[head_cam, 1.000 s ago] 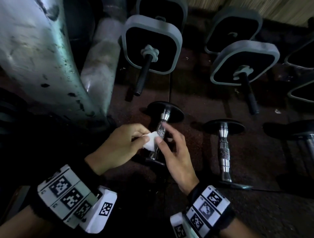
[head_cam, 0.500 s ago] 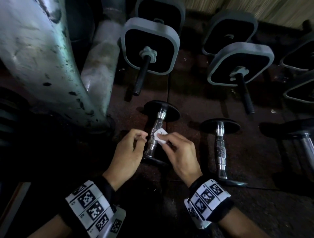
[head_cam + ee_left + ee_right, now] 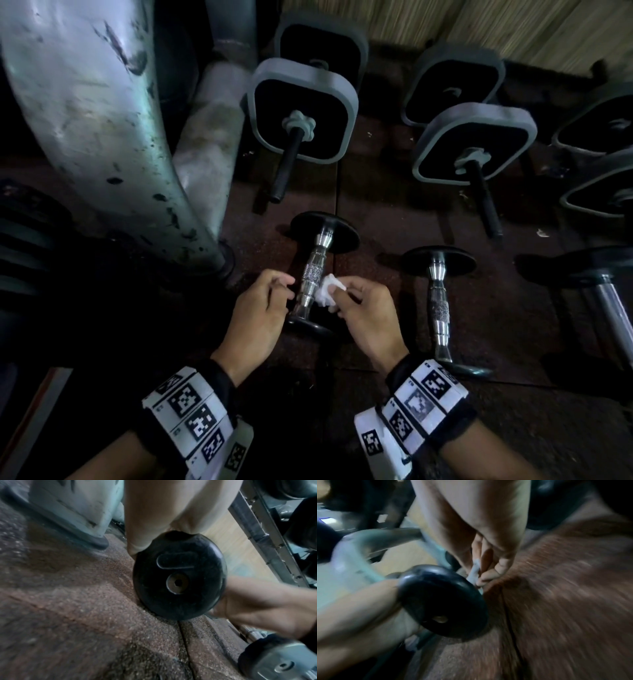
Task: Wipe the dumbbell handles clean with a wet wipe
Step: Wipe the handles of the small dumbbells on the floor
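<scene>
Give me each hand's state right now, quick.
Left hand: fingers loosely curled beside the dumbbell handle, holding nothing; contact cannot be told.
Right hand: pinching the crumpled wet wipe beside that handle.

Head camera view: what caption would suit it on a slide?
Right hand pinches a white wet wipe beside a chrome dumbbell handle while the left hand hovers alongside.

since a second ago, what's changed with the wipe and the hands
The left hand let go of the wet wipe and now sits just left of the chrome handle. The right hand alone pinches the wipe, shifted to the handle's right side. The dumbbell stayed in place on the floor.
</scene>
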`<state>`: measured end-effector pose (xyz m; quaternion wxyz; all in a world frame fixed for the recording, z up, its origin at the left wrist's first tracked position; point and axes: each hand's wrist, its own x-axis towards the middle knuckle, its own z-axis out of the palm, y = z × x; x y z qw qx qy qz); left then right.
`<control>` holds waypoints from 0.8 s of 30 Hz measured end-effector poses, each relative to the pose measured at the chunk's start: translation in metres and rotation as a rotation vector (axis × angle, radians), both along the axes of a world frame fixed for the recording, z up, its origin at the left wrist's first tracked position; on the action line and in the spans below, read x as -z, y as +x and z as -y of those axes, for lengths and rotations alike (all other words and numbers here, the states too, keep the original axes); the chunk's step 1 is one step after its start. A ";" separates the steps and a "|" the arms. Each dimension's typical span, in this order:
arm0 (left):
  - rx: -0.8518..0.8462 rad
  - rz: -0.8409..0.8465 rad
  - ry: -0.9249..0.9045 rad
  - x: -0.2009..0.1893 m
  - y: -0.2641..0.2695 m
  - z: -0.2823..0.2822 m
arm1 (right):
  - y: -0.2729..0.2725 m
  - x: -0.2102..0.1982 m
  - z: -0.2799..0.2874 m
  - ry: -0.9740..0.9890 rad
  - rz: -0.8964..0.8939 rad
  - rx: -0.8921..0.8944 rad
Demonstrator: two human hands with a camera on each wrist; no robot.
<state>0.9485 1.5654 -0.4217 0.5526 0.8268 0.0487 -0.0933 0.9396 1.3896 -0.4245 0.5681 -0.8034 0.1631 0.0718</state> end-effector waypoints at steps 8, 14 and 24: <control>0.017 0.024 0.007 -0.001 -0.002 0.003 | -0.005 -0.006 -0.009 0.183 -0.185 -0.170; 0.021 0.032 0.039 0.001 0.000 0.003 | -0.013 -0.009 -0.001 0.312 -0.240 -0.195; 0.014 0.033 0.059 0.005 -0.001 0.003 | -0.013 -0.010 -0.001 0.260 -0.248 -0.214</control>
